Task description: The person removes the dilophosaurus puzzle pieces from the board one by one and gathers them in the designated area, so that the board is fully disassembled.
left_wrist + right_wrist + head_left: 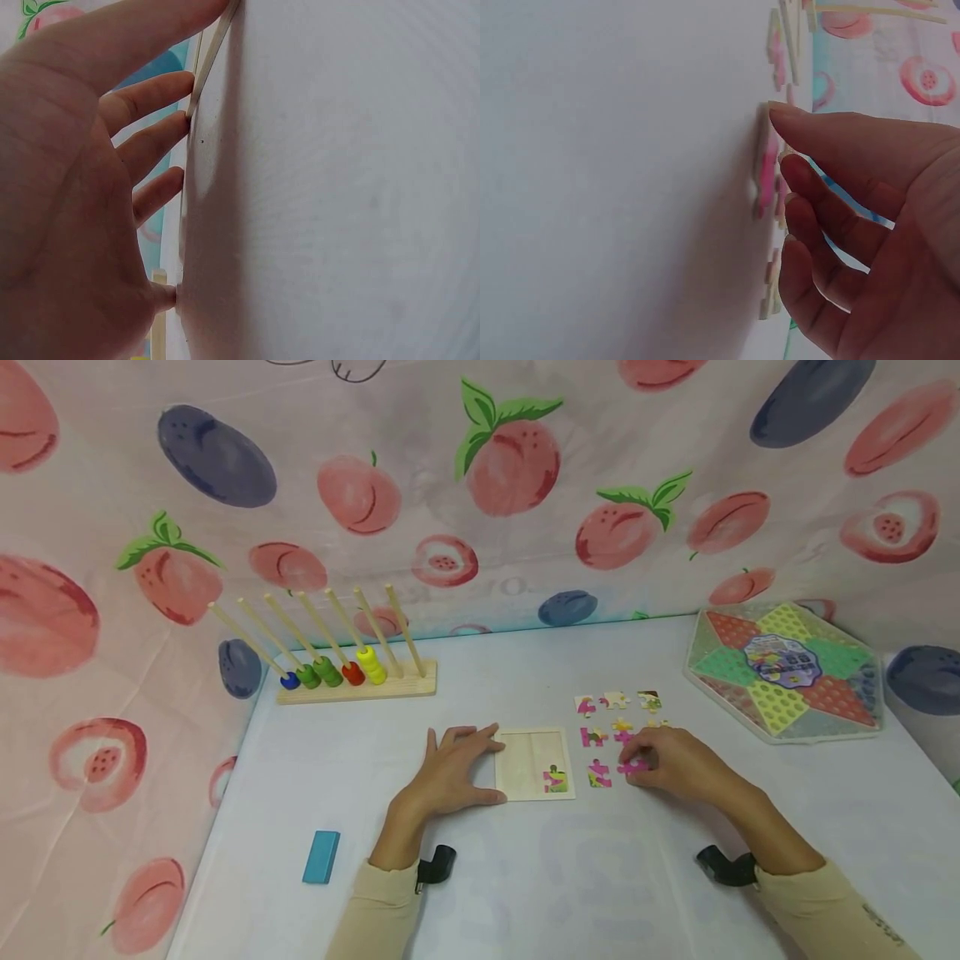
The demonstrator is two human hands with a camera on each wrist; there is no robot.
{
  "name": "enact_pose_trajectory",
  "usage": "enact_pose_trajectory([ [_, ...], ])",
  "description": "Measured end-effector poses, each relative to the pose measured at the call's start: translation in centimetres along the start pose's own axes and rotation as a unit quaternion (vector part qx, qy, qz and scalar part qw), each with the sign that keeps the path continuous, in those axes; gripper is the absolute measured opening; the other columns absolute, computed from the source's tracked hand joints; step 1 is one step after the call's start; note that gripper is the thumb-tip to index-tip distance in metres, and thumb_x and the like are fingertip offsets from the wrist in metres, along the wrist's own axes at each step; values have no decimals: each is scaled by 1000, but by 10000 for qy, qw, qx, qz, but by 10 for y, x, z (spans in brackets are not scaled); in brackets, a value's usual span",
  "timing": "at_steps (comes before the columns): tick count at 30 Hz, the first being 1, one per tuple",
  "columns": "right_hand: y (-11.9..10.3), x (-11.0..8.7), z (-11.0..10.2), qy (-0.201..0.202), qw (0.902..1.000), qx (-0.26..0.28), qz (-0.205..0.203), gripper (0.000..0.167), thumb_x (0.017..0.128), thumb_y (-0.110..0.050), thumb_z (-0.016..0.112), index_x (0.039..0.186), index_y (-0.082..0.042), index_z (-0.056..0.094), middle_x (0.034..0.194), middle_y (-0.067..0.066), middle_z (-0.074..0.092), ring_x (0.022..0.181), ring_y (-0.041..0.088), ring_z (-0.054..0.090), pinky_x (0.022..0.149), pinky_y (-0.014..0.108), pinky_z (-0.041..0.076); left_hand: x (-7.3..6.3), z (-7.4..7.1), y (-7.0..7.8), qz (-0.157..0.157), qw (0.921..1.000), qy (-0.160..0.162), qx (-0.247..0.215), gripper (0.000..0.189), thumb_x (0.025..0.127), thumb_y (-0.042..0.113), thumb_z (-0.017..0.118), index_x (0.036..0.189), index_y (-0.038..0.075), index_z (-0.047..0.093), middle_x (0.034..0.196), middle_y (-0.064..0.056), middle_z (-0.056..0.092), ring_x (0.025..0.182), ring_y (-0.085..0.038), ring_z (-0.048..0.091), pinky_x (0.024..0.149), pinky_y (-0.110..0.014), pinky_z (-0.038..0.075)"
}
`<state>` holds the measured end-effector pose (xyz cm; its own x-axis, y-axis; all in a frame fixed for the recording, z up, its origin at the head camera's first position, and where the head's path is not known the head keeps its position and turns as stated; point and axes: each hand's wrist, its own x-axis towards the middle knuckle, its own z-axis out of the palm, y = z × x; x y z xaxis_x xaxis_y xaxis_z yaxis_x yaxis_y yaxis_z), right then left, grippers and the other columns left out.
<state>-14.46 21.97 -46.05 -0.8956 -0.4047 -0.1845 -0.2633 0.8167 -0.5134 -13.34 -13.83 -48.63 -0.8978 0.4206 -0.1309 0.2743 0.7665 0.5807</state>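
Note:
A shallow wooden puzzle tray [525, 768] lies in front of the person, with one puzzle piece [556, 779] in its lower right corner. The left hand [453, 768] rests at the tray's left side, fingers spread and fairly straight, thumb at the near corner. In the left wrist view, fingertips [180, 82] touch the wooden edge. Right of the tray, the right hand [671, 764] pinches a pink puzzle piece [634, 767] at the table. The right wrist view shows the thumb on one end of this pink piece [766, 169], other fingers curled.
Several loose puzzle pieces [594, 737] lie in rows between tray and right hand. A wooden bead counter [356, 692] stands at back left. A hexagonal game board [783, 672] lies at back right. A blue block [321, 857] is at front left. Fruit-patterned cloth [517, 552] hangs behind.

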Motion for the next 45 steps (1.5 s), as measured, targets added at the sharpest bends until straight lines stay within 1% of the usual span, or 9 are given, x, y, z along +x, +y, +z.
enact_pose_trajectory([
  [5,-9,0,-7,126,9998,109,-104,29,82,-19,85,109,-13,74,107,1,73,101,20,61,90,41,54,0,-1,0,-18,10000,20,29,71,76,39,89,140,26,61,164,9,41,152,-25,32,120,-77,-4],
  [8,-15,3,-10,170,9995,198,-181,35,84,-21,84,116,-13,73,113,3,73,103,22,62,91,44,55,0,-1,-1,-3,10000,26,39,71,76,39,89,140,26,61,164,9,41,152,-25,33,120,-77,-4],
  [12,-25,9,-9,169,9990,286,-314,37,85,-20,83,120,-15,72,118,4,73,104,23,62,91,44,56,0,-1,-1,25,10000,34,39,70,76,39,89,140,26,61,164,8,42,151,-26,33,120,-77,-4],
  [20,-40,21,3,-75,9949,676,-751,41,84,-18,83,124,-15,73,124,3,72,114,25,62,96,48,55,1,-1,0,-9,10000,21,36,70,76,38,89,140,26,61,164,9,42,152,-25,33,120,-77,-4],
  [24,-45,22,16,-234,9936,494,-988,43,84,-20,84,126,-18,73,129,0,73,119,24,61,100,46,54,1,-1,1,-26,10000,7,50,71,76,39,89,140,26,61,164,9,41,152,-24,32,121,-76,-5],
  [27,-48,21,25,-345,9940,255,-1002,45,84,-24,84,127,-23,73,131,-3,72,122,22,60,101,44,54,1,0,1,-23,10000,3,65,71,76,39,89,140,26,61,164,9,41,152,-25,32,121,-76,-5],
  [30,-52,19,31,-445,9951,120,-873,45,84,-26,84,128,-24,72,133,-3,71,124,21,59,101,43,55,0,-1,1,-15,10000,14,47,70,76,39,89,139,26,62,164,9,41,152,-25,32,120,-77,-5],
  [37,-59,18,37,-392,9966,-214,-688,43,81,-24,86,122,-26,76,132,-5,71,123,19,58,98,39,57,0,0,2,-35,10000,-18,85,70,76,40,89,139,26,62,165,9,40,153,-25,32,120,-77,-4],
  [45,-62,21,38,-464,9971,-255,-537,34,80,-23,87,113,-30,79,126,-12,74,109,11,58,83,24,53,0,-1,1,-34,9999,-26,115,70,77,41,88,140,26,61,165,9,40,153,-25,32,121,-77,-4],
])
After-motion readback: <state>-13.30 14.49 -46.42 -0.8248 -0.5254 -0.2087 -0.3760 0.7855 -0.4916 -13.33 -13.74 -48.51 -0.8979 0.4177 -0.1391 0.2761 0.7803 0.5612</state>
